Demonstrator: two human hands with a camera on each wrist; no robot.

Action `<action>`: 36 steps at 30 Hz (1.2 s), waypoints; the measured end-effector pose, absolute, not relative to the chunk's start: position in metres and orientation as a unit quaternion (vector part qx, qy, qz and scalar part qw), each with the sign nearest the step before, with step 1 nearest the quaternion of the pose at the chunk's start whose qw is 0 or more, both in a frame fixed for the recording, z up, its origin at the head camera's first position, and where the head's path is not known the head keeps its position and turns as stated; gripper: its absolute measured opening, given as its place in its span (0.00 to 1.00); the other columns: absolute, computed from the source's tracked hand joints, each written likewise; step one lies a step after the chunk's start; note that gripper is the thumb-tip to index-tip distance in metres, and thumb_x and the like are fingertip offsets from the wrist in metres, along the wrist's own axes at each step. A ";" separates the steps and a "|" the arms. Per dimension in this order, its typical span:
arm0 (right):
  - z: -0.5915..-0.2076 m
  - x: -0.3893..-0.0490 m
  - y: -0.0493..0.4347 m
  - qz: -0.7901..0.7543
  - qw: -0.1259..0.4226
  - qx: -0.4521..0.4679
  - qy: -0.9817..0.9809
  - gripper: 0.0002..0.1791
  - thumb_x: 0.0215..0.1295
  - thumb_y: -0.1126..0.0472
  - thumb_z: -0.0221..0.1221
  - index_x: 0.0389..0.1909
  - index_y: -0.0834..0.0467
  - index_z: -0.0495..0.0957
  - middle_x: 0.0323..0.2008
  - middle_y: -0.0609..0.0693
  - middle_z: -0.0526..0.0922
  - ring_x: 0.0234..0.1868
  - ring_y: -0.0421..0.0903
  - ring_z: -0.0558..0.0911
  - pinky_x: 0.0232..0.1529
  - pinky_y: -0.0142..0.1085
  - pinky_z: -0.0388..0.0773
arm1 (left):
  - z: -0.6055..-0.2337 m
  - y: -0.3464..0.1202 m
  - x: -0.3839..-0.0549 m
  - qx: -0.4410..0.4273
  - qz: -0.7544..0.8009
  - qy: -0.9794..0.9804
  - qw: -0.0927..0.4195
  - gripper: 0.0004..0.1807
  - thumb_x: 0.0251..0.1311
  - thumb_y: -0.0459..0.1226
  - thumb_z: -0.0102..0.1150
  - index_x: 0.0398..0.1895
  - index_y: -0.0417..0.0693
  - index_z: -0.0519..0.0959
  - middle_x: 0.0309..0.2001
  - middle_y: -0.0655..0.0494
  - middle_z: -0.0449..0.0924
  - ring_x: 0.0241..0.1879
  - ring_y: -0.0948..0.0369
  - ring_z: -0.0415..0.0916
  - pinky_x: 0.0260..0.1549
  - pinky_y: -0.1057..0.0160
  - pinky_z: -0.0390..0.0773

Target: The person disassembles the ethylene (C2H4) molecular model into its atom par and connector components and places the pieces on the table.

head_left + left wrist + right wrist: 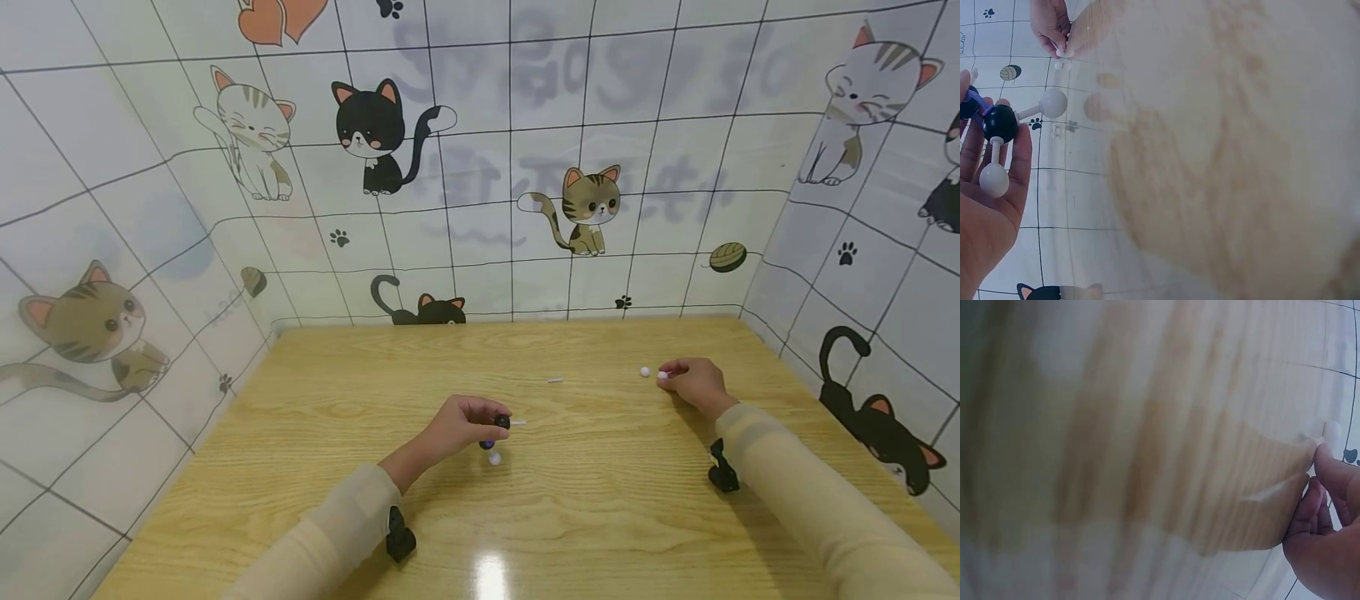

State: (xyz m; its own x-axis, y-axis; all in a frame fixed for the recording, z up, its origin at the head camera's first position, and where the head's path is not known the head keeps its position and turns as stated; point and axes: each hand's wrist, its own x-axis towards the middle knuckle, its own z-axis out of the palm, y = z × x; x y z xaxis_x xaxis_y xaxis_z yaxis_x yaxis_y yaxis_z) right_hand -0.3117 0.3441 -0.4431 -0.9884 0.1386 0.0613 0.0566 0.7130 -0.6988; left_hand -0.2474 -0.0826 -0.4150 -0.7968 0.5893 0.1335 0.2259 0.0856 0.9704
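My left hand holds a ball-and-stick molecular model by its black balls. In the left wrist view, purple connectors join a black ball to another black one partly behind the fingers. Two white balls stick out on white pegs. A bare white peg points right from the model in the head view. Far to the right, my right hand pinches a small white ball between thumb and fingertips, at the tabletop. Just left of it lies a loose white ball.
A short white peg lies on the wood-grain table between the hands, toward the back. Cat-patterned sheets rise behind the table and along both sides. A black wrist camera hangs at the left sleeve, another at the right.
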 end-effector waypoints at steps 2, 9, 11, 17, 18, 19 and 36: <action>-0.444 -0.312 0.345 0.376 0.055 -0.054 -0.923 0.17 0.65 0.61 0.63 0.48 0.69 0.79 0.44 0.64 0.80 0.47 0.60 0.74 0.50 0.51 0.68 | -0.421 -0.083 -0.251 0.286 0.614 0.721 0.147 0.18 0.58 0.27 0.65 0.51 0.26 0.78 0.36 0.57 0.84 0.32 0.63 0.78 0.33 0.64 0.78; -0.446 -0.312 0.345 0.377 0.053 -0.057 -0.923 0.19 0.65 0.60 0.63 0.51 0.70 0.77 0.45 0.65 0.80 0.48 0.60 0.75 0.51 0.52 0.68 | -0.430 -0.084 -0.256 0.282 0.617 0.721 0.143 0.18 0.58 0.28 0.66 0.51 0.29 0.79 0.37 0.55 0.84 0.32 0.63 0.78 0.32 0.65 0.78; -0.445 -0.312 0.344 0.384 0.052 -0.061 -0.920 0.20 0.66 0.60 0.63 0.52 0.71 0.77 0.45 0.65 0.80 0.48 0.61 0.75 0.52 0.52 0.68 | -0.430 -0.084 -0.255 0.280 0.615 0.723 0.142 0.18 0.58 0.30 0.66 0.51 0.30 0.80 0.37 0.54 0.84 0.33 0.62 0.79 0.32 0.65 0.78; -0.442 -0.308 0.342 0.397 0.048 -0.075 -0.914 0.23 0.66 0.59 0.63 0.54 0.71 0.75 0.48 0.66 0.80 0.51 0.61 0.74 0.55 0.52 0.66 | -0.429 -0.084 -0.254 0.277 0.617 0.723 0.142 0.18 0.58 0.32 0.67 0.51 0.31 0.80 0.38 0.52 0.84 0.34 0.61 0.80 0.34 0.64 0.79; -0.442 -0.307 0.341 0.399 0.048 -0.075 -0.912 0.23 0.66 0.59 0.63 0.55 0.71 0.75 0.48 0.66 0.80 0.51 0.61 0.74 0.54 0.51 0.67 | -0.429 -0.084 -0.254 0.277 0.617 0.723 0.142 0.18 0.58 0.32 0.67 0.50 0.31 0.80 0.38 0.52 0.84 0.34 0.61 0.80 0.34 0.64 0.79; -0.441 -0.305 0.340 0.402 0.048 -0.078 -0.911 0.23 0.66 0.58 0.63 0.55 0.71 0.75 0.48 0.66 0.80 0.51 0.60 0.74 0.52 0.49 0.68 | -0.429 -0.084 -0.254 0.277 0.616 0.723 0.143 0.18 0.58 0.32 0.68 0.51 0.31 0.80 0.38 0.52 0.84 0.34 0.61 0.80 0.34 0.64 0.79; -0.431 -0.274 0.282 0.471 0.039 0.013 -0.881 0.21 0.65 0.58 0.64 0.53 0.68 0.78 0.42 0.56 0.83 0.41 0.45 0.78 0.38 0.31 0.75 | -0.428 -0.085 -0.254 0.286 0.613 0.723 0.142 0.18 0.61 0.32 0.64 0.52 0.30 0.79 0.38 0.52 0.83 0.42 0.38 0.77 0.37 0.60 0.79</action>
State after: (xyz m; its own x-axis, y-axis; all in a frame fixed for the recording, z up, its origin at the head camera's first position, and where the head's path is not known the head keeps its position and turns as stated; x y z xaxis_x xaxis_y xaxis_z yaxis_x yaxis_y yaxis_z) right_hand -0.2743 0.2823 -0.4314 -0.9966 0.0147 0.0810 -0.0592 0.5561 -0.8290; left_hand -0.2537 -0.0853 -0.4281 -0.7966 0.5870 0.1446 0.2386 0.0854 0.9674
